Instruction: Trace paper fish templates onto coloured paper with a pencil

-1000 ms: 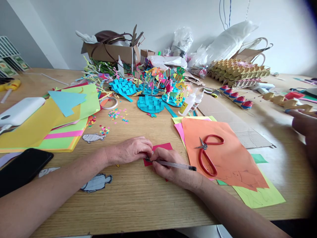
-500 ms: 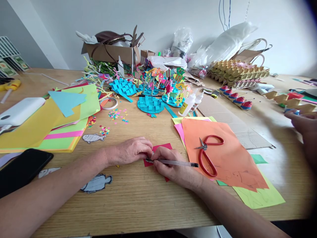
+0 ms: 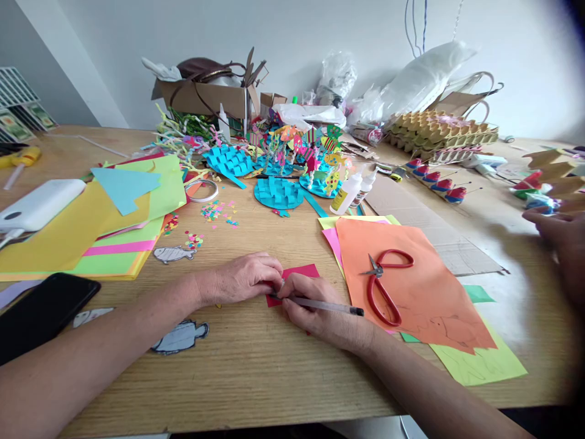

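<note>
My right hand (image 3: 315, 305) grips a pen (image 3: 336, 305) with a clear barrel and a dark end cap; its tip rests low over a piece of red paper (image 3: 299, 271). Close against it, my left hand (image 3: 249, 277) has its fingers bent together, pressing on the red paper's left side. Something small and pale shows between the two hands, mostly covered by fingers. Grey fish cutouts lie around my left arm: one fish cutout (image 3: 173, 254) beyond it and a darker-edged one (image 3: 183, 336) nearer me, partly hidden.
Red-handled scissors (image 3: 377, 277) lie on orange paper (image 3: 420, 286) at right. Left are stacked coloured sheets (image 3: 123, 262) and a black phone (image 3: 46, 311). Glue bottles (image 3: 346, 194) and blue woven paper discs (image 3: 278, 194) stand behind. Another person's hand (image 3: 560, 235) is beside egg-carton pieces (image 3: 555, 174).
The pen has tilted slightly, its capped end now lower and a little left. At the right, the other person's egg-carton piece has shifted up and right. My left hand stays in place.
</note>
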The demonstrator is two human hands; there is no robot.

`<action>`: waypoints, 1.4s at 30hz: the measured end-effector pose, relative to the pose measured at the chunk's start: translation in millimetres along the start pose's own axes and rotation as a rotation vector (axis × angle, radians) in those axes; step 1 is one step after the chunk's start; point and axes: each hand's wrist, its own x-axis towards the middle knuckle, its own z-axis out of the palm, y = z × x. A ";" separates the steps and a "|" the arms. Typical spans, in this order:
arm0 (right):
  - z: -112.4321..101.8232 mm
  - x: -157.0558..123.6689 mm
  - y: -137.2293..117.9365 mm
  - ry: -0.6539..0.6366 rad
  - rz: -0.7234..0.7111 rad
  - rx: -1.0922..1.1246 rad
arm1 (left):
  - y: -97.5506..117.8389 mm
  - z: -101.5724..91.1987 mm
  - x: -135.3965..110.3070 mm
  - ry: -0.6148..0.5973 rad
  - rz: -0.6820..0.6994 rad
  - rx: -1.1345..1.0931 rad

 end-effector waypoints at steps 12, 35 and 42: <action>-0.8 -1.9 1.3 0.001 0.003 0.034 | 0.7 1.9 -2.3 -0.003 -0.019 0.014; -14.6 -8.9 -3.9 -0.078 0.095 0.009 | 13.1 7.5 0.3 0.023 -0.133 0.093; -15.4 -6.4 -5.5 -0.081 0.087 -0.013 | 16.5 8.0 0.1 0.018 -0.161 0.117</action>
